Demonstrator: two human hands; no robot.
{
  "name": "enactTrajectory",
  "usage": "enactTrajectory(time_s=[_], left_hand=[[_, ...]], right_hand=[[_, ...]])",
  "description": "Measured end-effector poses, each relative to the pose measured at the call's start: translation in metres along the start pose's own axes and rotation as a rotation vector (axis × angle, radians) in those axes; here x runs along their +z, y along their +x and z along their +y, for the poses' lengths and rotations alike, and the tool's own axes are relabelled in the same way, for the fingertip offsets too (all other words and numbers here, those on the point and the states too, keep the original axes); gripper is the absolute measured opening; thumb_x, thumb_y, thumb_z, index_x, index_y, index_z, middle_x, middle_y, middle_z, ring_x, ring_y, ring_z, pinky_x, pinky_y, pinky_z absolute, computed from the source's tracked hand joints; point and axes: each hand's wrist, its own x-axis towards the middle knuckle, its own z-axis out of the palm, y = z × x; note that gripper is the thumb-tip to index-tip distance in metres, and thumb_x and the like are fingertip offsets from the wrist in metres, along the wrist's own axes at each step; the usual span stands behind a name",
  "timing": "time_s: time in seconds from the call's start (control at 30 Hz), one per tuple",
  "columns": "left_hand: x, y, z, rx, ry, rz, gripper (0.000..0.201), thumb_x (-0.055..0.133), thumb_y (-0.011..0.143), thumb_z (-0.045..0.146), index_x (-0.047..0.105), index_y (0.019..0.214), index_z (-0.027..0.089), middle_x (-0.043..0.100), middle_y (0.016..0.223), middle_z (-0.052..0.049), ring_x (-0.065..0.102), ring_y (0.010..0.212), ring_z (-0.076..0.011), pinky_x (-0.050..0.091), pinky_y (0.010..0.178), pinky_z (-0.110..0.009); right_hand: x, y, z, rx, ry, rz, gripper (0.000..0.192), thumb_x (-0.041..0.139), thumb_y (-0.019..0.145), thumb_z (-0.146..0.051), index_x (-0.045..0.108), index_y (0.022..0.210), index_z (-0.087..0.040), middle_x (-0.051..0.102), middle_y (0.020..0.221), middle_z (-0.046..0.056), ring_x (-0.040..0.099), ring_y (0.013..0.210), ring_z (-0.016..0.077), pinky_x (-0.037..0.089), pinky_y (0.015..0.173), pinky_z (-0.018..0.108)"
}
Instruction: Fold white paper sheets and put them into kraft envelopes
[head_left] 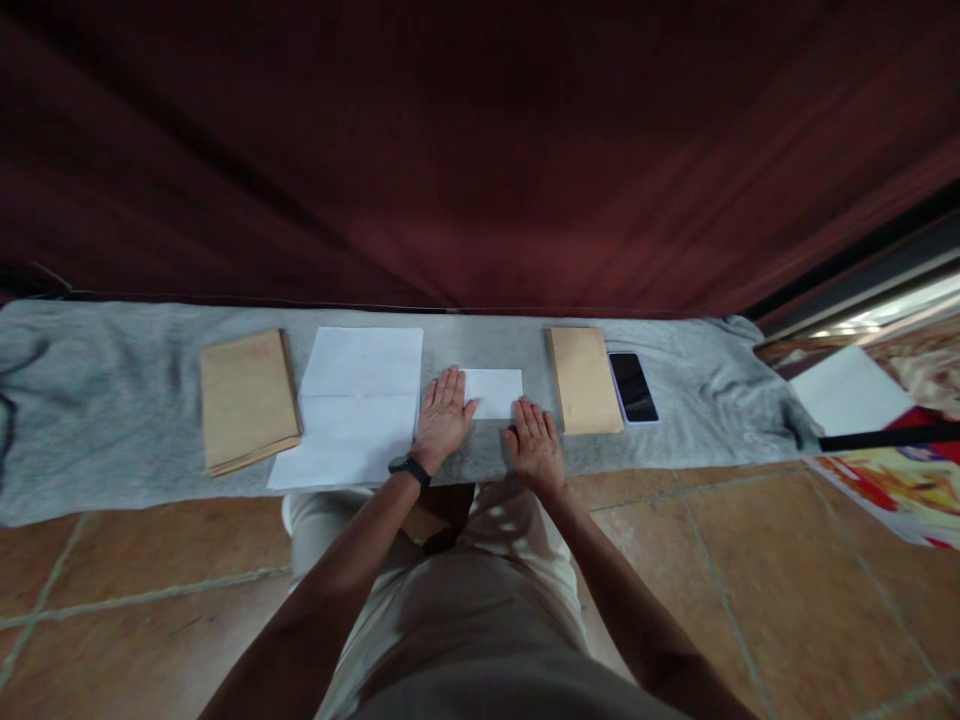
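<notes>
A small white rectangle of paper, apparently folded, [495, 392] lies flat on the grey cloth between my hands. My left hand [444, 412] rests flat at its left end, fingers stretched out. At its lower right corner, the fingertips of my right hand [535, 445] touch it, the fingers extended and the palm down. Left of my left hand are large white sheets of paper [360, 400] with a crease across the middle. Just right of my right hand lies a stack of narrow brown envelopes [586, 380].
A thicker stack of brown envelopes [247, 402] sits at the left. Beside the right-hand stack is a phone [634, 388] with a dark screen. The grey cloth [712, 400] covers a narrow bench against a dark red curtain [480, 180]. A white sheet [853, 390] and colourful packaging [900, 490] are far right.
</notes>
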Motion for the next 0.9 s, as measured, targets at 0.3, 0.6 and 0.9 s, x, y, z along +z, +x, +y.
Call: enactTrajectory(time_s=[0.3,0.6,0.9], left_hand=[[-0.004,-0.036,0.029,0.139,-0.026,-0.056,0.062,0.033,0.104,0.042,0.033,0.157,0.009,0.032,0.164,-0.014,0.02,0.156,-0.0255,0.019,0.128,-0.048],[-0.005,-0.04,0.02,0.05,-0.039,-0.027,0.065,0.032,0.103,0.042,0.033,0.156,0.005,0.034,0.162,-0.019,0.027,0.153,-0.0283,0.025,0.126,-0.05],[-0.001,-0.029,0.04,0.071,-0.032,-0.061,0.063,0.033,0.103,0.039,0.032,0.156,0.004,0.031,0.164,-0.018,0.022,0.155,-0.0268,0.019,0.128,-0.048]], right_hand=[[0.001,-0.001,0.0,0.0,-0.001,0.004,0.056,0.038,0.106,-0.036,0.036,0.157,-0.012,0.043,0.158,0.014,0.04,0.147,0.0282,0.028,0.122,0.049],[0.001,0.0,0.0,0.003,-0.001,0.009,0.056,0.039,0.106,-0.036,0.037,0.156,-0.012,0.044,0.158,0.014,0.04,0.147,0.0282,0.027,0.122,0.049],[0.003,-0.001,0.0,0.003,0.0,0.017,0.056,0.038,0.106,-0.035,0.036,0.157,-0.012,0.045,0.157,0.015,0.041,0.146,0.0281,0.027,0.122,0.049]])
